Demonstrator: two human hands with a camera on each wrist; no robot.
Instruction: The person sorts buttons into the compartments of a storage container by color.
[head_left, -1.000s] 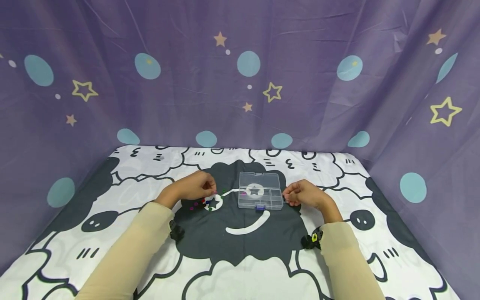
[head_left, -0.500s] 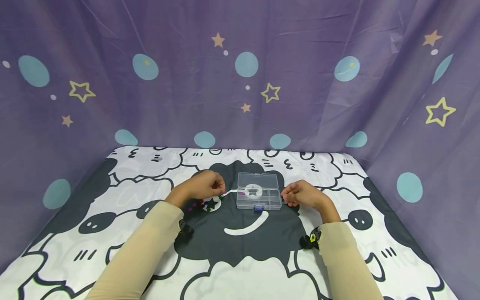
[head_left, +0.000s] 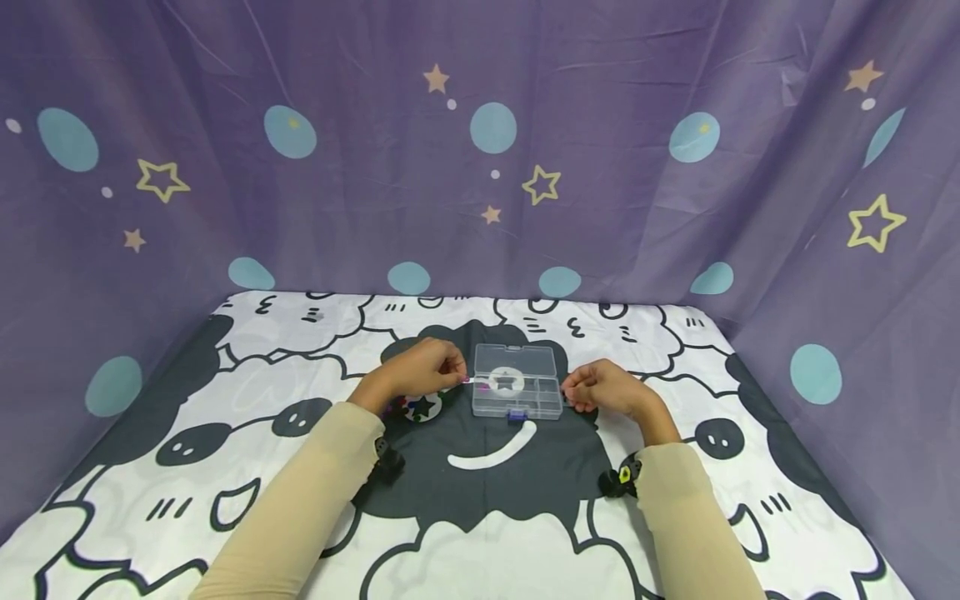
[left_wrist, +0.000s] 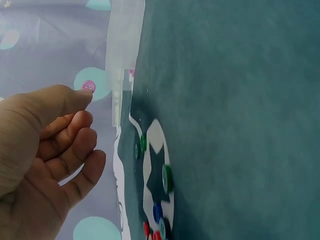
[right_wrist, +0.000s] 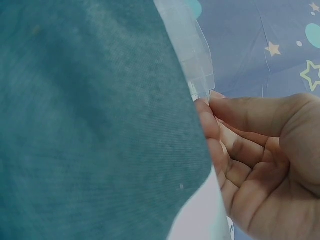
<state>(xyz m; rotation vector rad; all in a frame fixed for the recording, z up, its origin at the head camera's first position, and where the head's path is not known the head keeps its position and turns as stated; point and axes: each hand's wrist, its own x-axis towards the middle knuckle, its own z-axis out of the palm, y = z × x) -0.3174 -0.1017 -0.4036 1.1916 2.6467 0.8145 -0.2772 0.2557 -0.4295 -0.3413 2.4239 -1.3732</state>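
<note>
My left hand [head_left: 431, 368] pinches a small pink button [left_wrist: 88, 86] between thumb and forefinger, just left of the clear plastic compartment box [head_left: 517, 408]. The box stands with its lid [head_left: 515, 360] raised and tipped back. A pink button [head_left: 484, 386] shows at its left compartment. At the box's right edge, my right hand [head_left: 606, 387] has thumb and forefinger closed together on the clear plastic, other fingers curled below. Green buttons [left_wrist: 167, 178], a blue button [left_wrist: 158, 212] and red buttons [left_wrist: 146, 229] lie loose on the cloth beneath my left hand.
A black-and-white cartoon cloth [head_left: 480, 483] covers the table. A blue latch [head_left: 517, 415] sits on the box's front. Behind the table hangs a purple curtain [head_left: 360, 225] with stars and dots, also enclosing both sides.
My left hand has moved right with the pink button, from above the loose buttons to beside the box. The right hand stays at the box's right edge.
</note>
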